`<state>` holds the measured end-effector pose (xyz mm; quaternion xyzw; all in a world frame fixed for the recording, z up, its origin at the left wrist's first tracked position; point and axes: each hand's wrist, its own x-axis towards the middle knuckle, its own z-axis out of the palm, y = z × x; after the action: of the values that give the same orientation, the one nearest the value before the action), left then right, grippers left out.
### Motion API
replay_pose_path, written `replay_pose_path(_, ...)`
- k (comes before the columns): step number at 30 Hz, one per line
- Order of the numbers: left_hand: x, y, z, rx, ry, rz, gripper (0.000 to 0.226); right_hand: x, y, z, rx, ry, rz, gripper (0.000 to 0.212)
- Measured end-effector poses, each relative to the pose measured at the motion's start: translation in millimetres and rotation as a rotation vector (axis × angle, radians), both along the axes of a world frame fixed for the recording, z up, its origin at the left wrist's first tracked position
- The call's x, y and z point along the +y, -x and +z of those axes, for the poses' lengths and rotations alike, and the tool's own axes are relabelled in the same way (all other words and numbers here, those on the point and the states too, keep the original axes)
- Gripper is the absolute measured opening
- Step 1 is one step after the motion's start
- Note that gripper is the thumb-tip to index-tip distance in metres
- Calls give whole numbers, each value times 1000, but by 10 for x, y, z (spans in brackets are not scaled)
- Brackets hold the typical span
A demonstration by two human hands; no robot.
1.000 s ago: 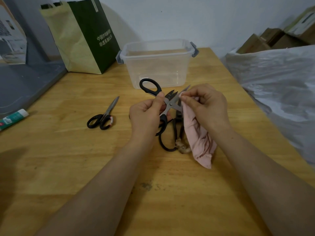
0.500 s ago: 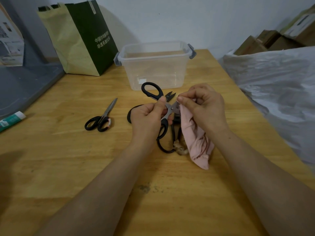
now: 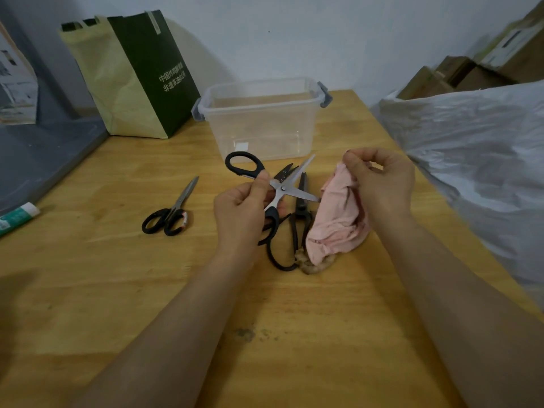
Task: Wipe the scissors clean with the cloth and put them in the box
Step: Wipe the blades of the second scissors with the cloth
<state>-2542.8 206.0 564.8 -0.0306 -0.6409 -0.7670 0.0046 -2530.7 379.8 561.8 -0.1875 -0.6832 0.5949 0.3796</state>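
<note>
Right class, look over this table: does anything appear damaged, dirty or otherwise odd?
Two things. The small scissors lying left of the left hand have a pale, reddish patch on one black handle loop, like tape or wear. The wooden table carries a dark smudge between the forearms.

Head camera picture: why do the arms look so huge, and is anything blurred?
Head view: the wide-angle lens stretches the forearms near the frame's bottom; light is soft, shadows on the table faint; the held scissors and cloth are fairly sharp, the corner boxes softer.
</note>
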Motion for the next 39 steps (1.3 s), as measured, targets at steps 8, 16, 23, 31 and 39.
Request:
replay_pose_path(8,-69,46,-64,599,566,95,28,-194,-188,282,-83,418,565,26)
replay_pose_path(16,-87,67,-108,917,811,183,42,-219,-181,210,-291,286,612,35)
replay_pose_path(23,-91,153,58,-314,-302,-140,19,-156,-130,171,-154,350,529,9)
replay_pose_path(31,-103,139,85,-278,-281,-195,16,12,-111,197,-138,-52,65,7)
replay_pose_path(39,-53,92,29,-275,-211,-226,11,-220,-208,269,77,-74,447,41)
